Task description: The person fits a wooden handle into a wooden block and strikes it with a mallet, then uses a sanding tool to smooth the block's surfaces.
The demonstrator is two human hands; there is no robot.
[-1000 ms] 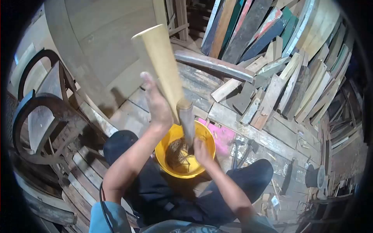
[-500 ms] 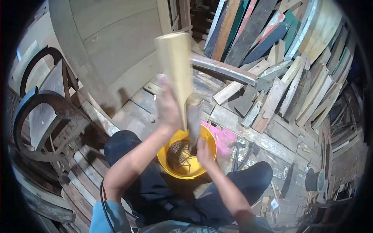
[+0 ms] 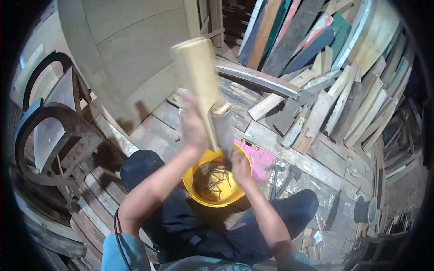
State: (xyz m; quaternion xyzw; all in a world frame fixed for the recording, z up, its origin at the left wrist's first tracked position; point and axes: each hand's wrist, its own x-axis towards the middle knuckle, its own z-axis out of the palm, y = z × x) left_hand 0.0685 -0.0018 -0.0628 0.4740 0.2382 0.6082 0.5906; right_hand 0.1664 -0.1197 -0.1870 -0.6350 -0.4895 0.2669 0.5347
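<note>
Above the yellow bucket (image 3: 235, 192), a pale board (image 3: 199, 81) stands nearly upright, its lower end over the rim. The left hand (image 3: 193, 126) is wrapped around the board's lower part. The right hand (image 3: 239, 166) grips a grey post (image 3: 223, 128) just beside the board, its foot in the bucket. Dark nails (image 3: 212, 178) lie heaped inside. The bucket sits on the plank floor (image 3: 158, 122) between the person's knees, a pink sheet (image 3: 260, 160) beside it, stacked planks (image 3: 325, 90) beyond

Light blue short sleeves, dark navy trousers.
</note>
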